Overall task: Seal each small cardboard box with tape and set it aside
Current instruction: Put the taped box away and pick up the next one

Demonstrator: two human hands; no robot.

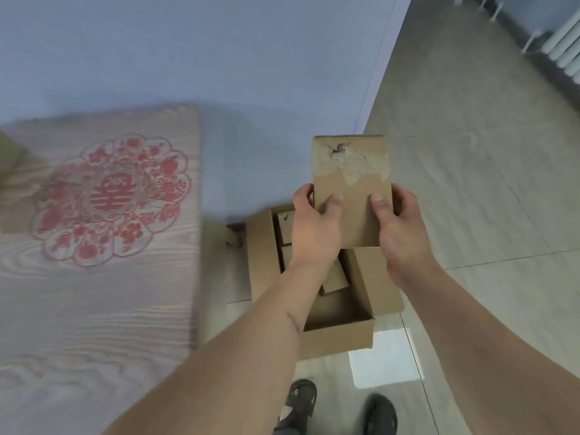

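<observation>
Brown box (351, 196), red-floral mat (103, 199)

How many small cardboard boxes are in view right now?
At least 4. One small box is held in both hands; three more show in the large open carton on the floor: two beside the left wrist, one below it. The arms may hide others.

Both hands hold a small box (351, 189) above an open carton (337, 335) on the floor, apparently holding more boxes; a bed (94, 293) lies left.
</observation>
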